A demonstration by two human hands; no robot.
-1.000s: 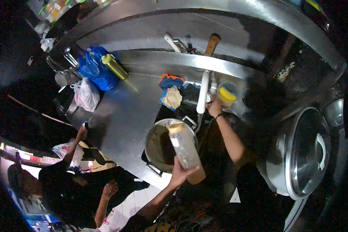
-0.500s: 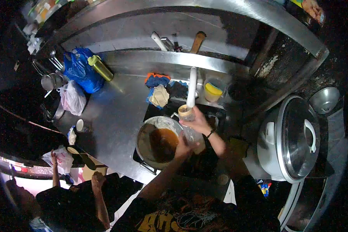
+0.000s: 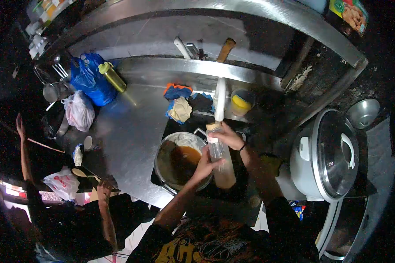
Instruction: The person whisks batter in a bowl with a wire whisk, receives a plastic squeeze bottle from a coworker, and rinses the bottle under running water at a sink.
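My right hand (image 3: 229,136) grips the upper part of a clear bottle (image 3: 224,168), close to its tan-coloured top. Thumb and fingers of my left hand (image 3: 205,165) close on the bottle's side, left of my right hand. The lower end looks cloudy; whether it holds liquid I cannot tell. The bottle's top lies just under the end of a white faucet-like pipe (image 3: 220,98). Left of the bottle, a metal pot (image 3: 162,158) with brown-orange liquid stands on the dark stove (image 3: 173,125).
Crumpled cloths (image 3: 180,109) and a tub with a yellow item (image 3: 241,103) lie behind the stove. A large lidded pot (image 3: 305,171) stands right. Bags (image 3: 90,81) and a bottle-green flask (image 3: 113,78) are left. A co-worker's hand (image 3: 104,187) is near a wooden spoon (image 3: 79,172).
My left hand has risen along the bottle, and more of the bottle's lower end now shows. The co-worker's one arm has swung up at the left; the other hand has moved up too.
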